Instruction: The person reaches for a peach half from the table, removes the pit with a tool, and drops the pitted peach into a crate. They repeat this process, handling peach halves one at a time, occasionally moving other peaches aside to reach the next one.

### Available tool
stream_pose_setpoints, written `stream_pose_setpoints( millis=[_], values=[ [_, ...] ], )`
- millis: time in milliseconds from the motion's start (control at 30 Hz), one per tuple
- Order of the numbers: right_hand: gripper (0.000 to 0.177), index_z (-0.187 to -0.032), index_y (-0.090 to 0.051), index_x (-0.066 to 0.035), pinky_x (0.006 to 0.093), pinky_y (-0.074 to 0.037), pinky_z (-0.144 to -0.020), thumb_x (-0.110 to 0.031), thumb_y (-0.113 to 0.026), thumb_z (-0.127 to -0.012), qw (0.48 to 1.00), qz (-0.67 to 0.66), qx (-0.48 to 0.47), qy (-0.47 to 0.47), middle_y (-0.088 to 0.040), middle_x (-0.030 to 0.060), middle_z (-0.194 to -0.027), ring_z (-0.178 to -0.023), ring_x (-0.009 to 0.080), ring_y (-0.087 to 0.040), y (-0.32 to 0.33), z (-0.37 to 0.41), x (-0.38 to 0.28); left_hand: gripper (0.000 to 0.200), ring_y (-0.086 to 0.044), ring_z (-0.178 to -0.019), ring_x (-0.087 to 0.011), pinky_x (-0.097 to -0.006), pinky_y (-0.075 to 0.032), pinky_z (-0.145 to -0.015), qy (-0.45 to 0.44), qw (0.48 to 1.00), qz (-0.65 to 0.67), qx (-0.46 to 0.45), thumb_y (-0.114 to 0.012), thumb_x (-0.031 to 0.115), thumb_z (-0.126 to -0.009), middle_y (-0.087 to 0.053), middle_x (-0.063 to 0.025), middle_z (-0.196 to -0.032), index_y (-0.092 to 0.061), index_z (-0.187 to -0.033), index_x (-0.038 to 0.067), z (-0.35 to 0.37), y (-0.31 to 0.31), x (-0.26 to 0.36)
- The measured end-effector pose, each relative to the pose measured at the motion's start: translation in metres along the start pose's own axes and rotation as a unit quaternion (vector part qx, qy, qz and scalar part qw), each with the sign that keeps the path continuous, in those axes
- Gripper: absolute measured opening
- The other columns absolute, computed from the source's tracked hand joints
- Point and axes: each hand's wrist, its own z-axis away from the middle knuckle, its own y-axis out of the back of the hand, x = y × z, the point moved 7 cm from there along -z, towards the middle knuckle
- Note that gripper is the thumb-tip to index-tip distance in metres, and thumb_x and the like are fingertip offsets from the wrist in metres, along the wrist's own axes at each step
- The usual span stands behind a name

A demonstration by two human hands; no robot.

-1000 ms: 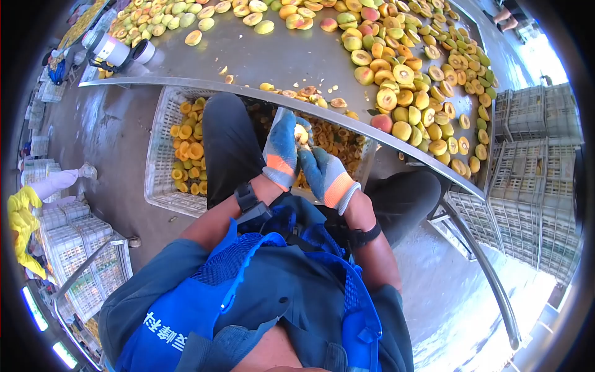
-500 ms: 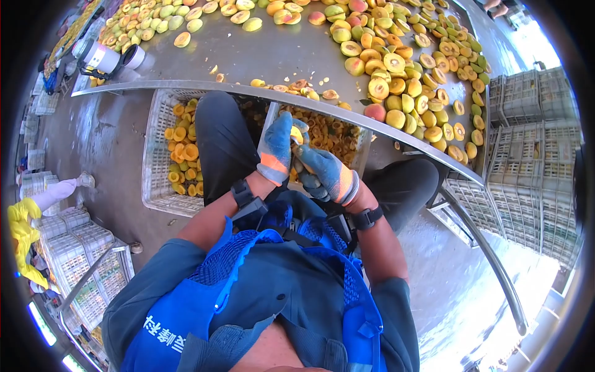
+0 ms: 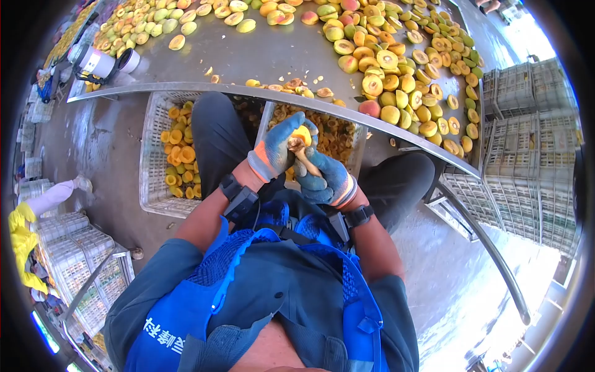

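Left hand (image 3: 276, 150) grips cut fruit (image 3: 302, 134); right hand (image 3: 330, 178) clasps tan stick-like tool (image 3: 307, 163), tip unclear. Both just short of the table's (image 3: 248, 62) near edge. Probably best: brace fruit firmly, angle tool off left fingers. Legs (image 3: 214, 127) limit sideways room; crate (image 3: 147, 180) juts from under table edge. Fruit halves (image 3: 403, 84) heap table's right side.

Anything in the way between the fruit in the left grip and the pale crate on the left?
Yes, in this view the left leg lies between the left grip, holding the fruit, and the halves visible in the pale crate. Whether the grip sits above the leg is hard to tell.
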Motion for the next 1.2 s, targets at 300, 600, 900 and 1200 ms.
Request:
stream_pose_setpoints(
  millis=[300, 600, 900, 1200],
  values=[
    [0.039, -0.099, -0.062, -0.003, 0.0218, -0.032, -0.042, -0.039, -0.048, -0.107, 0.835, 0.480, 0.225, 0.147, -0.052, -0.0004, -0.060, -0.044, 0.0078, -0.043, 0.000, -0.008, -0.029, 0.045, -0.068, -0.084, -0.0252, -0.0330, -0.055, -0.071, -0.100, 0.988, 0.100, 0.070, -0.053, 0.042, -0.104, -0.069, -0.0134, -0.097, -0.065, -0.115, -0.001, 0.033, 0.068, 0.104],
    [0.022, -0.101, -0.060, -0.002, 0.0539, -0.049, -0.059, -0.023, -0.055, -0.102, 0.570, 0.711, 0.273, 0.308, -0.065, 0.0278, -0.076, -0.071, 0.0493, -0.064, -0.058, -0.025, -0.040, 0.042, -0.067, -0.093, -0.0237, -0.0356, -0.056, -0.079, -0.107, 0.985, 0.114, 0.075, -0.053, 0.037, -0.105, -0.069, -0.0138, -0.103, -0.062, -0.121, -0.001, 0.033, 0.054, 0.086],
    [0.028, -0.095, -0.061, -0.006, 0.0530, -0.052, -0.061, -0.033, -0.060, -0.099, 0.429, 0.800, 0.307, 0.285, -0.067, 0.0225, -0.076, -0.070, 0.0437, -0.066, -0.058, -0.031, -0.044, 0.037, -0.063, -0.094, -0.0146, -0.0294, -0.051, -0.087, -0.083, 0.991, 0.012, 0.103, -0.052, 0.037, -0.107, -0.066, -0.0044, -0.106, -0.063, -0.121, 0.004, 0.022, 0.050, 0.046],
    [0.026, -0.105, -0.064, -0.004, 0.0496, -0.053, -0.063, -0.027, -0.069, -0.093, 0.417, 0.765, 0.310, 0.381, -0.068, 0.0209, -0.084, -0.073, 0.0432, -0.067, -0.052, -0.011, -0.042, 0.041, -0.067, -0.083, -0.0180, -0.0278, -0.053, -0.065, -0.057, 0.987, 0.018, 0.146, -0.052, 0.043, -0.105, -0.068, -0.0070, -0.094, -0.065, -0.112, 0.005, 0.026, 0.066, 0.049]
  ],
)
